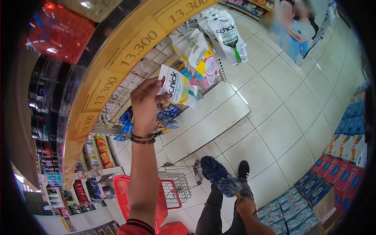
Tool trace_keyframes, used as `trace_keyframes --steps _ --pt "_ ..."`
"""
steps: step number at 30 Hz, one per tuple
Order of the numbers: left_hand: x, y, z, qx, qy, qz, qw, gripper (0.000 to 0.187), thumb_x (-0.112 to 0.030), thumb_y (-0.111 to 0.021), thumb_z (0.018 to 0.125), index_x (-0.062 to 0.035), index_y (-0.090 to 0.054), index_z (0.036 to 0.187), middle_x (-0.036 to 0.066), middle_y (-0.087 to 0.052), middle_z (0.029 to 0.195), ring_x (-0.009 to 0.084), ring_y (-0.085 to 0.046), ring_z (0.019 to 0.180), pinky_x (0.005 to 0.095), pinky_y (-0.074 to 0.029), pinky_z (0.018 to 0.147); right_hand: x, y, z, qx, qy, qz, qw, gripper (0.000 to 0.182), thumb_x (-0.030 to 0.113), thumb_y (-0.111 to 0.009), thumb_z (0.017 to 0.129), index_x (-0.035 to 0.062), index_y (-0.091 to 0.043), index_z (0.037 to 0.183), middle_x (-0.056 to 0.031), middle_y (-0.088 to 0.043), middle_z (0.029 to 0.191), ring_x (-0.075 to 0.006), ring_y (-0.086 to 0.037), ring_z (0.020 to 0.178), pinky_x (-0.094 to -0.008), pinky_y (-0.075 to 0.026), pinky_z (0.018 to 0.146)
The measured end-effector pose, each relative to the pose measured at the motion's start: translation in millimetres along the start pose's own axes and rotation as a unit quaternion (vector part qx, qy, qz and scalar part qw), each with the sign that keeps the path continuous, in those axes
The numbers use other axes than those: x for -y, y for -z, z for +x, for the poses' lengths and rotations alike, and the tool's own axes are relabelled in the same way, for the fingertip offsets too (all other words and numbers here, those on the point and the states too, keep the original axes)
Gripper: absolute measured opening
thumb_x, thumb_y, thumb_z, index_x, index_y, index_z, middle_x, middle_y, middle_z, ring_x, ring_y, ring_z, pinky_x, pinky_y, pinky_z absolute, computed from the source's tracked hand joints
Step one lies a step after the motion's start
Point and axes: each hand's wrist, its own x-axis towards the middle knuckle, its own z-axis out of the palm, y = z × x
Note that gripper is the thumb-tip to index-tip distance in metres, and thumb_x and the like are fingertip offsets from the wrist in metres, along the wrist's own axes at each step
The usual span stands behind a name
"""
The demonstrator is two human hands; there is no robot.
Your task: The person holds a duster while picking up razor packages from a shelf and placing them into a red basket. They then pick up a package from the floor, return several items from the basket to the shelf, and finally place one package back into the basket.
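My left hand [144,105] is raised to a wire display rack [135,80] and grips the top of a white Schick razor pack [177,87]. A beaded bracelet sits on that wrist. More Schick packs [227,37] and a yellow-and-pink pack [199,55] hang on the rack just beyond it. My right hand [244,205] is down by my leg, closed on the handle of a blue feather duster [217,176] that points up and to the left.
A yellow price strip [137,47] reading 13.300 runs above the rack. A red shopping basket [164,199] stands on the tiled floor by my feet. Stacked blue and red boxes [337,172] line the right side. Another person [297,31] stands far down the aisle.
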Motion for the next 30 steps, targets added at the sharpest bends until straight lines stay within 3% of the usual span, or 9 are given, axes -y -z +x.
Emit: trace_keyframes --steps 4,8,10,13,15,20,25,26,30 --pt "-14 -8 43 0.030 -0.131 0.183 0.974 0.024 -0.015 -0.066 0.098 0.0043 -0.071 0.110 0.010 -0.073 0.099 0.0127 -0.067 0.064 0.0231 -0.054 0.060 0 -2 0 0.005 -0.002 0.006 1.000 0.050 0.050 -0.056 0.094 0.0041 -0.074 0.090 -0.0193 -0.074 0.083 -0.0387 -0.073 0.081 -0.0486 -0.058 0.073" --pt "-29 -21 84 0.001 -0.128 0.303 0.944 0.021 -0.010 -0.070 0.094 0.0037 -0.073 0.110 0.010 -0.072 0.095 0.0138 -0.068 0.071 0.0268 -0.060 0.062 -1 -9 3 0.010 -0.012 0.001 1.000 0.048 0.049 -0.057 0.093 0.0043 -0.075 0.091 -0.0195 -0.074 0.086 -0.0385 -0.073 0.082 -0.0488 -0.058 0.074" --pt "-13 -13 112 -0.029 -0.269 0.374 0.887 0.019 -0.011 -0.071 0.094 0.0007 -0.074 0.109 0.010 -0.073 0.092 0.0149 -0.070 0.066 0.0266 -0.058 0.058 -1 -9 2 0.018 -0.017 -0.002 1.000 0.048 0.049 -0.057 0.093 0.0043 -0.075 0.092 -0.0196 -0.074 0.087 -0.0383 -0.073 0.082 -0.0487 -0.058 0.075" --pt "-11 -13 123 -0.062 -0.284 0.425 0.857 0.017 -0.008 -0.069 0.094 -0.0008 -0.076 0.107 0.012 -0.074 0.092 0.0182 -0.073 0.067 0.0277 -0.056 0.056 1 -9 2 0.015 -0.016 0.008 1.000 0.049 0.049 -0.057 0.093 0.0042 -0.075 0.091 -0.0198 -0.074 0.088 -0.0378 -0.073 0.082 -0.0484 -0.058 0.075" --pt "-7 -11 130 -0.054 -0.278 0.436 0.854 0.016 -0.007 -0.068 0.093 -0.0011 -0.076 0.106 0.012 -0.074 0.093 0.0195 -0.074 0.067 0.0282 -0.056 0.055 -3 -25 5 -0.033 -0.011 0.013 0.999 0.046 0.047 -0.064 0.089 0.0027 -0.076 0.081 -0.0225 -0.073 0.081 -0.0408 -0.073 0.077 -0.0513 -0.057 0.070" --pt "5 -10 134 -0.066 -0.288 0.433 0.852 0.014 -0.006 -0.068 0.092 -0.0016 -0.077 0.102 0.011 -0.075 0.092 0.0200 -0.073 0.064 0.0287 -0.055 0.053 2 -16 1 -0.027 -0.014 0.013 0.999 0.049 0.048 -0.062 0.090 0.0022 -0.075 0.080 -0.0230 -0.072 0.081 -0.0412 -0.072 0.077 -0.0512 -0.058 0.070" --pt "10 -7 131 -0.119 -0.376 0.444 0.805 0.013 -0.010 -0.072 0.088 -0.0039 -0.078 0.097 0.012 -0.076 0.087 0.0231 -0.075 0.080 0.0333 -0.056 0.071 1 -20 -1 -0.031 -0.007 -0.015 0.999 0.051 0.050 -0.061 0.091 0.0022 -0.075 0.080 -0.0225 -0.073 0.081 -0.0413 -0.072 0.077 -0.0511 -0.058 0.071" --pt "8 -9 125 -0.128 -0.339 0.437 0.823 0.012 -0.010 -0.071 0.087 -0.0049 -0.078 0.095 0.013 -0.076 0.088 0.0250 -0.074 0.086 0.0343 -0.056 0.079 1 -23 0 -0.029 -0.009 -0.015 0.999 0.052 0.051 -0.060 0.091 0.0025 -0.075 0.080 -0.0223 -0.073 0.081 -0.0411 -0.073 0.078 -0.0510 -0.058 0.071" --pt "10 -13 127 -0.142 -0.365 0.395 0.831 0.011 -0.011 -0.070 0.087 -0.0051 -0.078 0.092 0.012 -0.077 0.088 0.0263 -0.074 0.084 0.0346 -0.056 0.078 11 -19 -5 -0.030 -0.010 -0.017 0.999 0.053 0.052 -0.059 0.091 0.0028 -0.075 0.082 -0.0220 -0.073 0.083 -0.0404 -0.073 0.080 -0.0509 -0.058 0.073"
